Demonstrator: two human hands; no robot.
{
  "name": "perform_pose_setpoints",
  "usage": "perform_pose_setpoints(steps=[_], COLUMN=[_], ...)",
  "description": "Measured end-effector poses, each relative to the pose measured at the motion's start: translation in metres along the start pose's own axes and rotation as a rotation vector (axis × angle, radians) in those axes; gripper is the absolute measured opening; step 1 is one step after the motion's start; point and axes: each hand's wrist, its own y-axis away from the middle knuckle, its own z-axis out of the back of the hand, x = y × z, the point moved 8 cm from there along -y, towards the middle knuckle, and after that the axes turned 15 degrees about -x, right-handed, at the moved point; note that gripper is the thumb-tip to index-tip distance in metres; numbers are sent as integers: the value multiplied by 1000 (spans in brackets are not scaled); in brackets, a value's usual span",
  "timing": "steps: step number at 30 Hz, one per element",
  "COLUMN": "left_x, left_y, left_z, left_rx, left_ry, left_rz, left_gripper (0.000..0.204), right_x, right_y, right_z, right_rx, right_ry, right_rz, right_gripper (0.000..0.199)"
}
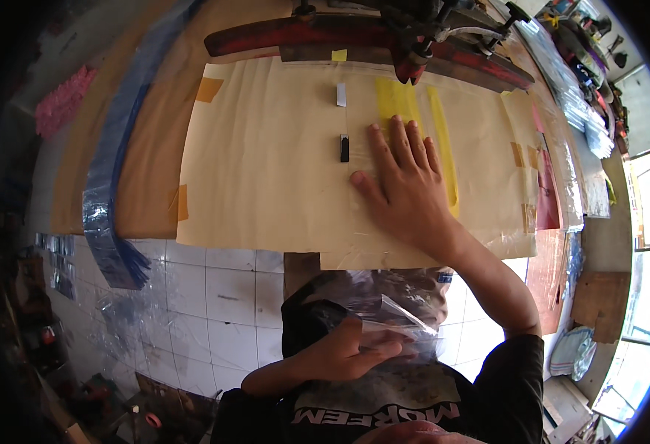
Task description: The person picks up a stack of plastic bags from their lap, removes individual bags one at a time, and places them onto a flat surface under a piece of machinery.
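My right hand (410, 185) lies flat with fingers spread on a large tan sheet (258, 155) that covers the work table. Under and beyond its fingertips runs a wide yellow strip (395, 96), and a narrow yellow strip (449, 163) lies just right of it. Left of the fingers are a small black piece (344, 149) and a small white piece (341, 95). Close to my chest, my left hand (351, 351) is closed on transparent plastic film (406, 329), which hangs crumpled and shiny over my lap. Part of the left fingers is hidden by the film.
A dark red metal bar (295, 33) with clamp screws spans the table's far edge. Blue plastic film (106, 200) hangs off the left side. Orange tape pieces (208, 90) mark the tan sheet's edges. White floor tiles (229, 296) show below; clutter lines the right.
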Motion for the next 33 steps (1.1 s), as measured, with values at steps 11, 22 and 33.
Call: perform_pose_setpoints(steps=[11, 22, 33], left_x=[3, 4, 4], left_y=[1, 3, 0], left_z=[2, 1, 2], left_rx=[-11, -20, -28], left_ry=[-2, 49, 28], left_rz=[-47, -10, -22], left_gripper=[22, 23, 23], right_x=[-1, -1, -3], right_y=[-3, -5, -5], right_z=[-3, -3, -5], right_rx=[-11, -8, 1], right_ry=[-15, -11, -15], right_rz=[13, 15, 7], right_gripper=[63, 62, 63])
